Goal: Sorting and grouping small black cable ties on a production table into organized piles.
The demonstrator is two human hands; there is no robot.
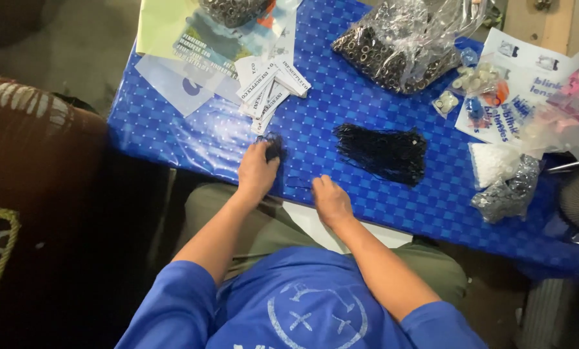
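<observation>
Inspector: Nearest, the right hand lies on the worktop, fingers curled; grasp cannot be told.

Clerk: The left hand?

Inspector: Clenched on a small black tuft. The black string bundle, at three o'clock, looks largely unworked.

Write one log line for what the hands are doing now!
left hand: grips small black string bunch | right hand: resting on blue checkered tablecloth | big black string pile: untouched
</observation>
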